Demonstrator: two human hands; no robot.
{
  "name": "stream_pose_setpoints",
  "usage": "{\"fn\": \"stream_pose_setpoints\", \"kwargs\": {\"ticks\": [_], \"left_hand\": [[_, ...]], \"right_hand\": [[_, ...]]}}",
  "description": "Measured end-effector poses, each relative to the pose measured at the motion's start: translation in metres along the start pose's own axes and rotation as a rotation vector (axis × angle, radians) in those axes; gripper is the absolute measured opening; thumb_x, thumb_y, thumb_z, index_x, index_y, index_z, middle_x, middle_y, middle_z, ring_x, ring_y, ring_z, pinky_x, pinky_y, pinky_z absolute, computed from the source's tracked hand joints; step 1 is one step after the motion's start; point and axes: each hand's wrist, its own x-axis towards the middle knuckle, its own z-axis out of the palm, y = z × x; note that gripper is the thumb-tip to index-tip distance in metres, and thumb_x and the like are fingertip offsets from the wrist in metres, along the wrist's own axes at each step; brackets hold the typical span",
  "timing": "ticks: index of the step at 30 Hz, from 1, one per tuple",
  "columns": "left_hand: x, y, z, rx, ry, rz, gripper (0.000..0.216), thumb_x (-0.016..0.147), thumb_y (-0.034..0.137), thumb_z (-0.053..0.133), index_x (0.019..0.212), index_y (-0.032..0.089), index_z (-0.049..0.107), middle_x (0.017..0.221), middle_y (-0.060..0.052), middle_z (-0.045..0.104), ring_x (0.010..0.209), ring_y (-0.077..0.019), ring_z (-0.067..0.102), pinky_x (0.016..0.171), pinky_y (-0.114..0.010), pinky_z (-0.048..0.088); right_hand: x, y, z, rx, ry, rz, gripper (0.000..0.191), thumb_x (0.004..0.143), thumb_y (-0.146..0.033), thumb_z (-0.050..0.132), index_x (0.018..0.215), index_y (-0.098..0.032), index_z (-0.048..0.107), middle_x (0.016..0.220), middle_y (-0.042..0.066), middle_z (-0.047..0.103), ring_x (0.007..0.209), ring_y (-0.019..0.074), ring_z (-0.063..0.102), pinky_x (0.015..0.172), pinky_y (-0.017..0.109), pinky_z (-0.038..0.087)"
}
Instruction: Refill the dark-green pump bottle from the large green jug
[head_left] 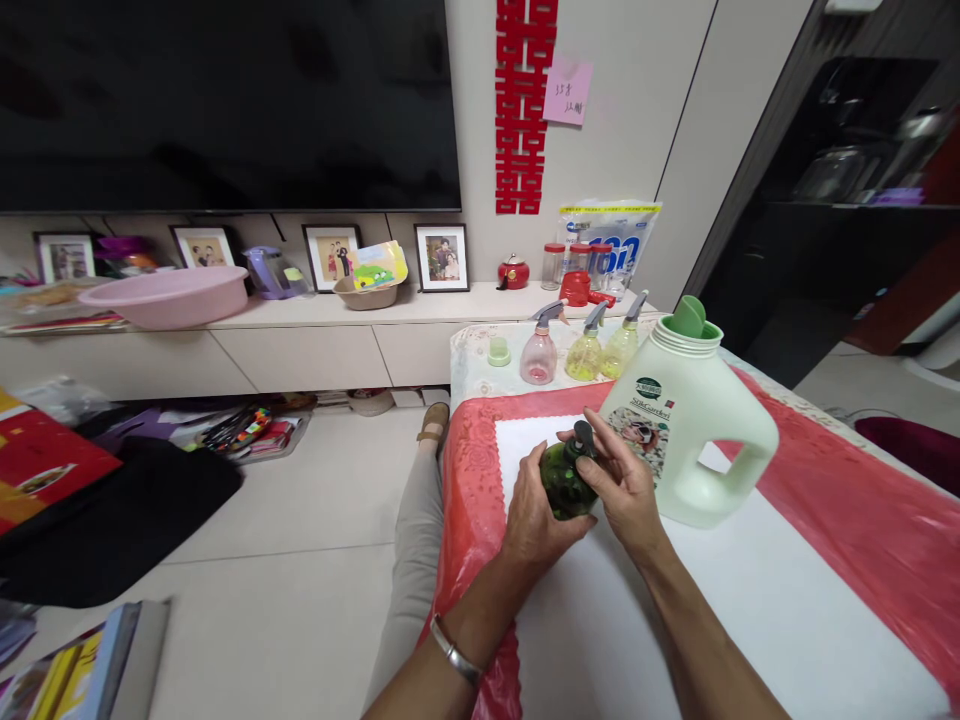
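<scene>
Left hand (534, 520) wrapped around the dark green spray bottle (564, 483), centre of frame, low over the white mat (750, 600). Right hand (622, 485) pinching the bottle's black nozzle top (581, 437), fingers closed on it. Big pale green jug (686, 430) just right of the bottle, touching or nearly touching the right hand's knuckles. Red tablecloth (847, 500) edge dropping away just left of the left wrist, so little room there. Wide bare mat toward lower right. 3 more spray bottles (585, 350) lined along the table's far edge, well apart, upper centre.
</scene>
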Motion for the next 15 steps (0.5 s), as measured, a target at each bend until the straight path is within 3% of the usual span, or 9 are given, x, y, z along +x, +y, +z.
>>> {"fn": "stream_pose_setpoints", "kwargs": {"ticks": [9,15], "left_hand": [[-0.0007,0.0013,-0.0006,0.006,-0.007,-0.01,0.105,0.056,0.023,0.086,0.146,0.018,0.031,0.142,-0.019,0.055,0.135,-0.0387,0.055,0.112,-0.058,0.048],[-0.001,0.0005,-0.0004,-0.01,-0.006,0.002,0.103,0.055,0.023,0.087,0.144,0.019,0.034,0.139,-0.017,0.057,0.132,-0.0379,0.057,0.11,-0.058,0.049]], "right_hand": [[0.0036,0.0048,0.0005,-0.037,0.126,-0.008,0.062,0.068,-0.042,0.088,0.125,-0.025,0.07,0.11,0.006,0.068,0.108,0.0224,0.066,0.105,0.044,0.053],[0.0029,0.0039,0.0001,-0.075,0.139,-0.012,0.063,0.066,-0.043,0.089,0.124,-0.026,0.071,0.106,0.005,0.066,0.103,0.0224,0.065,0.105,0.046,0.051]]}}
